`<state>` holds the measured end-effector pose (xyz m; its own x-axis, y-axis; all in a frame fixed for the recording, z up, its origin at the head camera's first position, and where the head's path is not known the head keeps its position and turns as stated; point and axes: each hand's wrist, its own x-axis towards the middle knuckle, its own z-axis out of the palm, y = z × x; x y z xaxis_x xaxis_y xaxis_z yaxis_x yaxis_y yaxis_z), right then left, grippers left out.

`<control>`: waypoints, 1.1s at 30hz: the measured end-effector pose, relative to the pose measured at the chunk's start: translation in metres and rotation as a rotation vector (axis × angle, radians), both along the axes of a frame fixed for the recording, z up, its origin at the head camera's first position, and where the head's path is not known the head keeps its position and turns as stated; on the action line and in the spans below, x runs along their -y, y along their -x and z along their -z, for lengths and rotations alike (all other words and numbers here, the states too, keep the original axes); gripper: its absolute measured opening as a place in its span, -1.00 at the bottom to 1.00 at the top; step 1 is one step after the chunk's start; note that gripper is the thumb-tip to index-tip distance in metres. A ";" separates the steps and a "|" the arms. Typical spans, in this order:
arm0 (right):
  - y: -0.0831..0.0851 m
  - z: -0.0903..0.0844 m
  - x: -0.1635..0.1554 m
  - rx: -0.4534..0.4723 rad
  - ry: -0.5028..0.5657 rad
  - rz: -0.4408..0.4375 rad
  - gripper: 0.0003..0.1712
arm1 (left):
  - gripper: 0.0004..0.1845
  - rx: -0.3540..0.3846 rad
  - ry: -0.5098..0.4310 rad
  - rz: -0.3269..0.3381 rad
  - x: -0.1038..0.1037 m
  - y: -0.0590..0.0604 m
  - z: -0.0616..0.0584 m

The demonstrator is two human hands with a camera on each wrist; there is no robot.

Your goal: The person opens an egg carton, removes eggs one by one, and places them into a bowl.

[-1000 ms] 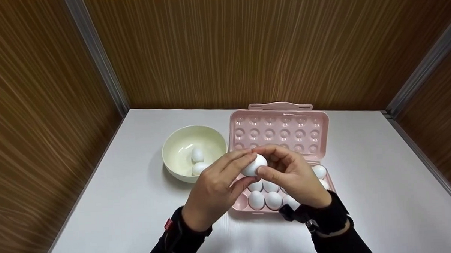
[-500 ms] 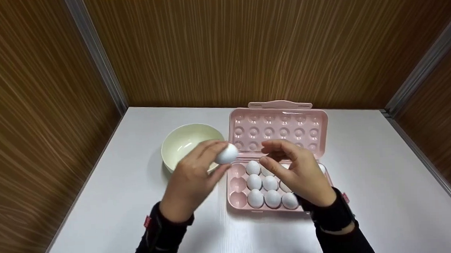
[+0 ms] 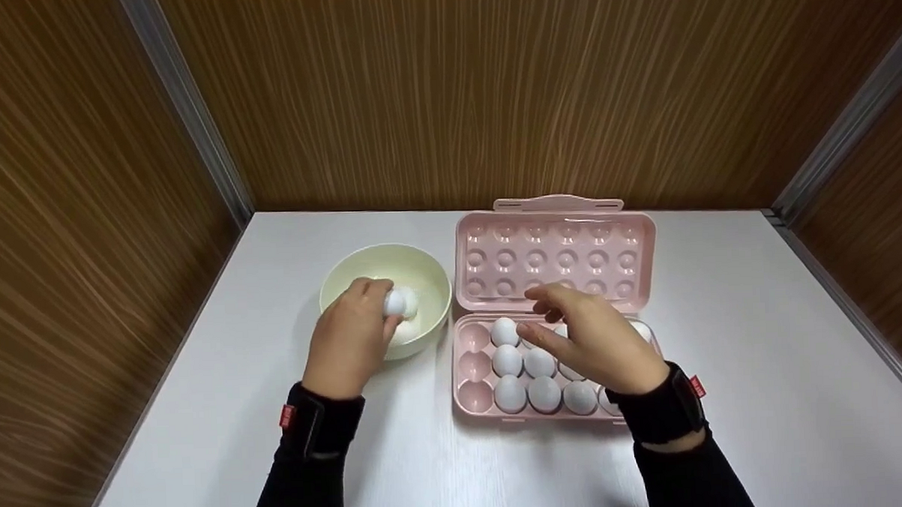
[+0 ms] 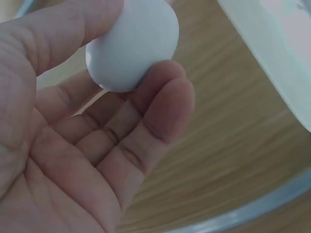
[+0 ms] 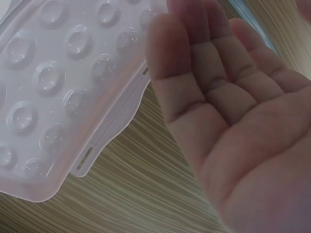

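Note:
My left hand [image 3: 349,339] pinches a white egg [image 3: 394,303] between thumb and fingertips, over the pale green bowl [image 3: 438,314]. In the left wrist view the thumb lies on one side of the egg [image 4: 133,46] and the fingers curl along the other. Other eggs lie in the bowl, partly hidden by the held one. My right hand [image 3: 593,338] hovers above the pink egg box [image 3: 475,395], holding nothing, its fingers loosely bent. White eggs [image 3: 544,394] fill several of the box's cups; its left column of cups is bare. The right hand hides part of the box.
The box's dimpled lid [image 3: 552,257] stands open toward the back, seen also as the lid [image 5: 77,82] in the right wrist view. A wood-grain panel [image 3: 445,96] rises behind the white table [image 3: 224,411], with more panels at both sides.
Both hands held the egg together at first; the right then let go. The left hand has carried the egg leftward from over the box to the bowl. The right hand stays over the box.

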<state>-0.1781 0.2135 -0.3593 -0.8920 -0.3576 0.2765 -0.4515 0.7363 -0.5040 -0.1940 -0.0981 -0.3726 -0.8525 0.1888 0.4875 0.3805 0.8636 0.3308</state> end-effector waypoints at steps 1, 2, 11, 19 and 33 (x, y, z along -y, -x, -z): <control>0.001 0.000 0.000 0.001 0.000 -0.003 -0.42 | -0.59 0.029 0.008 -0.025 0.003 0.004 0.002; 0.001 0.000 0.001 0.003 -0.002 -0.002 -0.42 | -0.59 0.058 0.018 -0.052 0.006 0.008 0.005; 0.002 0.003 0.002 0.000 -0.016 -0.004 -0.44 | -0.65 0.167 0.150 -0.206 0.022 0.035 0.029; 0.004 0.010 0.012 0.000 -0.026 -0.034 -0.50 | -0.58 0.256 0.201 -0.254 0.025 0.044 0.040; 0.008 0.039 0.028 -0.087 -0.249 -0.102 -0.71 | -0.44 0.324 0.206 -0.294 0.027 0.051 0.049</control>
<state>-0.1860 0.1850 -0.3979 -0.8244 -0.5113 0.2428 -0.5636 0.7811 -0.2689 -0.2449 -0.1255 -0.4219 -0.9860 -0.0184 0.1659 0.0159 0.9791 0.2027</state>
